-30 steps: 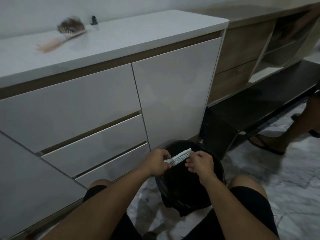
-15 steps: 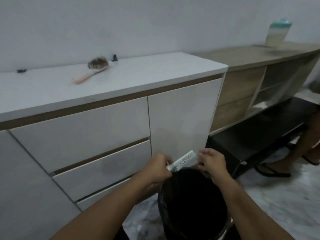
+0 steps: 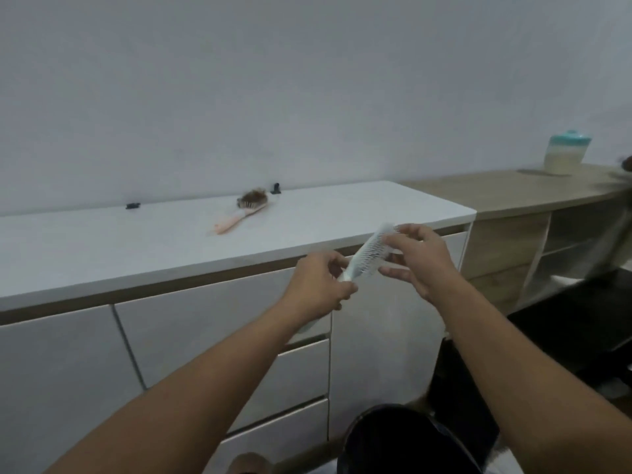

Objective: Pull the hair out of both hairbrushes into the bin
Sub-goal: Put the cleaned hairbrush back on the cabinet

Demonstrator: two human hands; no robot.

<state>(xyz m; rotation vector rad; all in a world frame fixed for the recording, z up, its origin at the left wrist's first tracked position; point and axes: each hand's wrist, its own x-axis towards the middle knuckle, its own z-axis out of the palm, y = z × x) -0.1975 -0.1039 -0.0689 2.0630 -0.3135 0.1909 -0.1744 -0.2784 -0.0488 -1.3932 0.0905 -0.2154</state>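
Observation:
My left hand (image 3: pixel 319 283) grips the handle of a white hairbrush (image 3: pixel 371 253), held up at the level of the cabinet's front edge. My right hand (image 3: pixel 415 260) is at the brush's head, fingers spread and touching the bristle side; the bristles look free of hair. A pink hairbrush (image 3: pixel 244 213), its head full of brown hair, lies on the white cabinet top (image 3: pixel 136 244). The black bin (image 3: pixel 403 439), lined with a dark bag, stands on the floor below my arms.
White cabinet with drawers (image 3: pixel 205 336) fills the left. A wooden shelf unit (image 3: pixel 513 241) stands to the right, with a teal-lidded container (image 3: pixel 566 153) on top. Two small black clips (image 3: pixel 133 205) (image 3: pixel 275 189) lie at the back of the cabinet top.
Both hands have lifted the white hairbrush from just over the bin up to cabinet height. The view has tilted upward, so the bin now sits at the bottom edge.

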